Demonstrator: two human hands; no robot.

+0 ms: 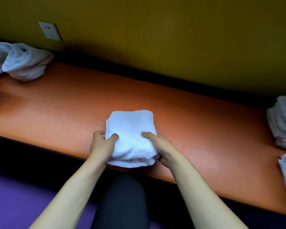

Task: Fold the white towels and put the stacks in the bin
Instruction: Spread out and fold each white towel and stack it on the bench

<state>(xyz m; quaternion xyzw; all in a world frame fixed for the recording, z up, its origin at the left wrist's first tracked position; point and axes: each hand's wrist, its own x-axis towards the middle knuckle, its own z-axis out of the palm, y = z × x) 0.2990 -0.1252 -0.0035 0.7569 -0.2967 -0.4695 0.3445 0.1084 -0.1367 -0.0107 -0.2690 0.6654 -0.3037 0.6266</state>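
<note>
Both hands, left hand [101, 142] and right hand [160, 146], gripped folded towel [130, 133] at frame centre, thumbs on top. Fold looked done; next probably lift onto stack [282, 123], right edge.

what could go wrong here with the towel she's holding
The folded towel is gripped only at its near sides by the left hand and right hand; lifted that way, its layers may sag open. It also lies close to the bench front edge, so a slip could drop it to the floor. No bin is in view.
</note>
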